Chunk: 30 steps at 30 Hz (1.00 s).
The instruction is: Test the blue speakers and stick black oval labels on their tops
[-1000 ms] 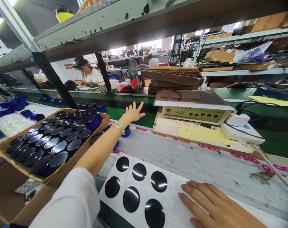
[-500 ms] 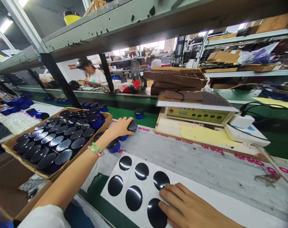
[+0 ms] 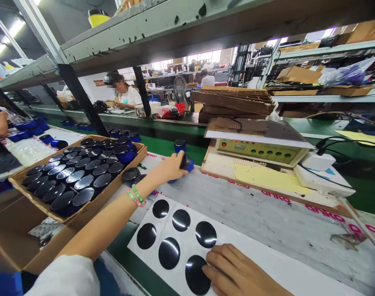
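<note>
My left hand [image 3: 171, 167], with a beaded bracelet on its wrist, grips a short blue cylinder with a black top [image 3: 188, 163]. The piece is tilted, and my fingers hide part of it. Similar cylinders [image 3: 131, 174] stand beside and under my left wrist, and another one [image 3: 180, 145] is just behind the hand. Flat on a white sheet [image 3: 252, 242] with large black round stickers [image 3: 169, 253] rests my right hand [image 3: 236, 267]. Its fingers are stretched out, their tips at the edge of the stickers nearest it, with nothing visibly held.
At the left, a cardboard tray [image 3: 116, 181] is filled with rows of the same cylinders. A yellow-panelled machine [image 3: 258, 149] stands on a board at the back right. An overhead shelf [image 3: 162, 41] spans the bench. Two people [image 3: 127, 96] [image 3: 0, 125] work beyond and to the left.
My left hand has moved right with a cylinder, which has gone from upright to tilted. My right hand stays on the sheet. The view has shifted slightly.
</note>
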Each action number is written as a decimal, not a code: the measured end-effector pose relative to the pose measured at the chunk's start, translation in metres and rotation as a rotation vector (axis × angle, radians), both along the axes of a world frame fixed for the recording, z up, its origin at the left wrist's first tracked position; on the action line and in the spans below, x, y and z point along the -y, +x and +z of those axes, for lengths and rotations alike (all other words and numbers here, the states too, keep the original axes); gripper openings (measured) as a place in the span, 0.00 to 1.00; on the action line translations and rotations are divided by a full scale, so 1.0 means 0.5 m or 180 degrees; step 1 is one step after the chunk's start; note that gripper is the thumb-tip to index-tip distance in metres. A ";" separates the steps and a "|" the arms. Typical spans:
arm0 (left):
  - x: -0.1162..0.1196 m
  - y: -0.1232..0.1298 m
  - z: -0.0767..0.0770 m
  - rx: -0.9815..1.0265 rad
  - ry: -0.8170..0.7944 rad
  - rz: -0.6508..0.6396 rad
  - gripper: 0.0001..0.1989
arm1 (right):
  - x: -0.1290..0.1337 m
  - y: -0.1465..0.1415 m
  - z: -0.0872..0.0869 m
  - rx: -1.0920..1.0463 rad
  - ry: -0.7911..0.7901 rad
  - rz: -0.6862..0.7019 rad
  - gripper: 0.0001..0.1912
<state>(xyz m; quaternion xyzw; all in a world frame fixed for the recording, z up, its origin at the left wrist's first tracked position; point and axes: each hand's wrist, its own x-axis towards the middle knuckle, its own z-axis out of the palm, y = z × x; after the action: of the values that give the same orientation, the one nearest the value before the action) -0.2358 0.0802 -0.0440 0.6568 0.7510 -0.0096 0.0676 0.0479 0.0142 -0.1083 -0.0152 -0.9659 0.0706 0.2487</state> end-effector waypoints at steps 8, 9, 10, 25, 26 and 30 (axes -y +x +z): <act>-0.068 0.225 -0.006 0.0432 -0.0413 -0.1525 0.43 | 0.013 -0.061 -0.036 0.0092 0.0113 0.0014 0.21; -0.061 0.217 -0.003 0.0484 -0.0376 -0.1476 0.46 | 0.012 -0.062 -0.036 0.0133 0.0143 -0.0021 0.24; -0.045 0.195 0.003 0.0543 -0.0296 -0.1369 0.49 | 0.012 -0.061 -0.035 0.0166 0.0143 -0.0056 0.28; 0.284 0.064 -0.082 0.1227 0.1855 0.1277 0.25 | 0.017 -0.104 0.046 0.2274 -0.1750 -0.0322 0.28; 0.291 0.103 -0.094 0.1671 0.1808 0.1361 0.25 | 0.016 -0.100 0.056 0.2134 -0.1806 -0.0320 0.27; 0.315 0.191 -0.132 0.3624 0.1635 0.1772 0.28 | 0.010 -0.074 0.067 0.1726 -0.1714 -0.0164 0.21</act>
<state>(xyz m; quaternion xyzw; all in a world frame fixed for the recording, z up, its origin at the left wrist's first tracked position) -0.1405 -0.0771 -0.1099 0.3371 0.7178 0.5336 0.2940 0.0109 0.0093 -0.0749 -0.1224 -0.9428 0.3090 -0.0270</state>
